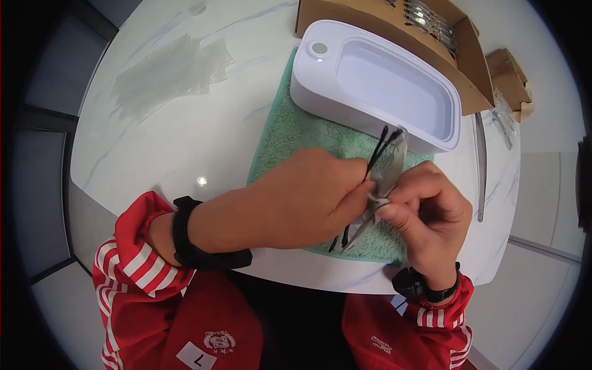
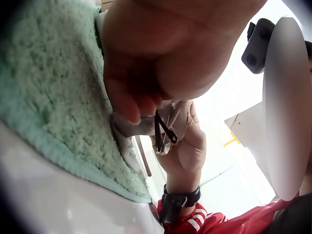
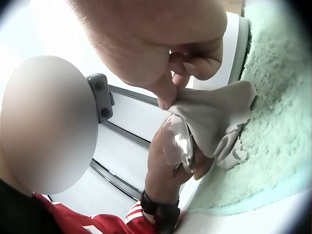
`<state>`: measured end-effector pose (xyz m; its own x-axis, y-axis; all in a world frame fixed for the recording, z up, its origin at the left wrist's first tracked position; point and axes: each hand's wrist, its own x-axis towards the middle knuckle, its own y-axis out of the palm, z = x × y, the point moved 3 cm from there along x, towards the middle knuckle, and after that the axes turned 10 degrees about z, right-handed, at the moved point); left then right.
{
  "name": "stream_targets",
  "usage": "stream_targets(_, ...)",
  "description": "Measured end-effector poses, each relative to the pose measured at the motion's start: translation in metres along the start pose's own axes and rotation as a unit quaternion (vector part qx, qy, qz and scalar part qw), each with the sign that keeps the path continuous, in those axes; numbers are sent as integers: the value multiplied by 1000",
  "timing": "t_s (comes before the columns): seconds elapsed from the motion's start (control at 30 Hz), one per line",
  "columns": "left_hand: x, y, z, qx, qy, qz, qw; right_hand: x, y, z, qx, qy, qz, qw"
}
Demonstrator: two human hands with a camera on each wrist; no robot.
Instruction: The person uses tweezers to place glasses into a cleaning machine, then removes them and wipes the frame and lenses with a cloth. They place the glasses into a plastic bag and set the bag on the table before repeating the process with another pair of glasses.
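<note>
Over the green towel (image 1: 296, 139), the left hand (image 1: 314, 194) grips a pair of glasses by its dark temples (image 1: 377, 150), whose tips stick out above and below the fist. The right hand (image 1: 431, 216) pinches a grey cloth (image 1: 394, 166) between thumb and forefinger, close beside the left hand. In the right wrist view the cloth (image 3: 214, 114) hangs in folds from the right hand (image 3: 161, 53), next to a clear lens (image 3: 178, 141). Dark temple tips (image 2: 165, 134) show under the left hand (image 2: 165, 53) in the left wrist view.
A white basin-like device (image 1: 394, 86) stands on the towel's far part. Behind it is a cardboard box (image 1: 370, 23) holding several glasses (image 1: 425, 18). Clear plastic bags (image 1: 172, 74) lie at the far left; a grey strip (image 1: 481, 166) and a brown package (image 1: 509, 80) are at the right.
</note>
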<state>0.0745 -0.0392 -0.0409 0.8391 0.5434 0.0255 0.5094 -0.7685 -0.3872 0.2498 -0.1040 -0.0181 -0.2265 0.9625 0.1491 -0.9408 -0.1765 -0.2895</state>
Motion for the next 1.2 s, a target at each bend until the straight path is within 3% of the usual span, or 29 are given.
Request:
stream_targets(0.03,-1,2,-1,-4,6,10,1000,-1,-1,-1,27,0,-37,999)
stream_targets(0.17,0,0,-5,-20,18,24,999,-2,-2,0,78,53,-46,994)
stream_targets(0.23,-1,0,1,-13,11,20,1000,-4,-1,-5,71,42,32,996)
stream_targets(0.33,-1,-1,3,3,4,18,1000,-2,1,-2,46,30,42,998)
stream_targets(0.43,-1,0,-1,11,7,32,999,-3,-2,-2,43,21,-22,999)
stream_targets(0.67,-1,5,-6,50,1,84,995,1,-3,2,54,-13,-61,997)
stream_targets(0.77,-1,7,-6,45,14,92,995,0,-4,1,121,35,-113,986)
stream_targets(0.97,-1,8,-1,59,3,105,993,-1,-5,-2,81,33,-34,996)
stream_targets(1.03,0,8,-3,71,11,105,992,-4,-8,-3,82,79,-26,993)
stream_targets(1.13,-1,9,-7,73,11,104,992,-2,-6,0,165,135,-96,972)
stream_targets(1.2,-1,8,-6,69,2,103,992,-3,-9,-4,171,138,-95,971)
